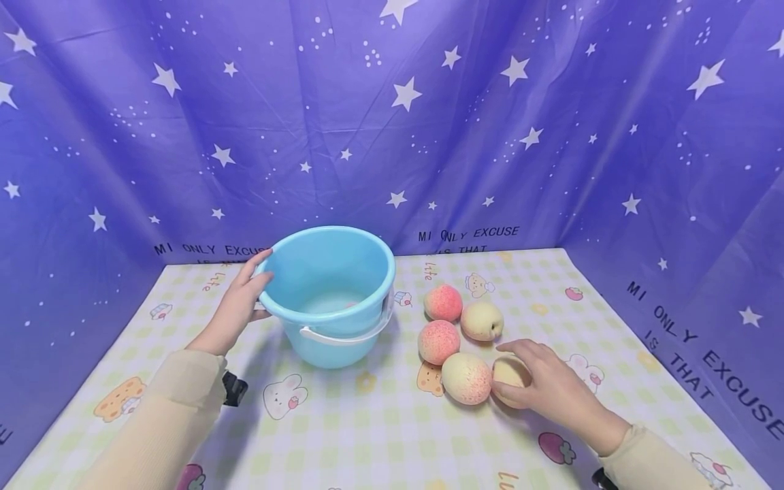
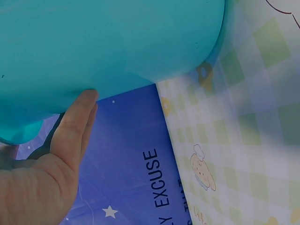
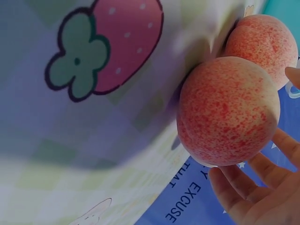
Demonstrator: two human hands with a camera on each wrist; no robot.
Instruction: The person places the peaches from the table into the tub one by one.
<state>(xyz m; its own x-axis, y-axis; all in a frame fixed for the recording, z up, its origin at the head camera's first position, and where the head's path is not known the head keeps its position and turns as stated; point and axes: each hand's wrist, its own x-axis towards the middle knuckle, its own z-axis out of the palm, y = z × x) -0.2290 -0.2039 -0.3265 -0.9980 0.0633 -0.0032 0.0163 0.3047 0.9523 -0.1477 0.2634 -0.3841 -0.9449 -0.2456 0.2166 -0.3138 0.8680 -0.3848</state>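
Observation:
My left hand holds the light blue bucket at its left rim, fingertips over the edge and thumb lower on the outer wall. The left wrist view shows a digit pressing the bucket's smooth side. On the right, my right hand curls round a yellowish peach, thumb at its near side and fingers at the far side. In the right wrist view this peach has red speckles, with the fingers close against it. Another pale peach sits just left of it.
Behind these lie two pinkish peaches and a pale peach with a dark stem hollow. The bucket's white handle hangs down in front. A checked cloth covers the table; a purple star-printed curtain stands behind and at both sides.

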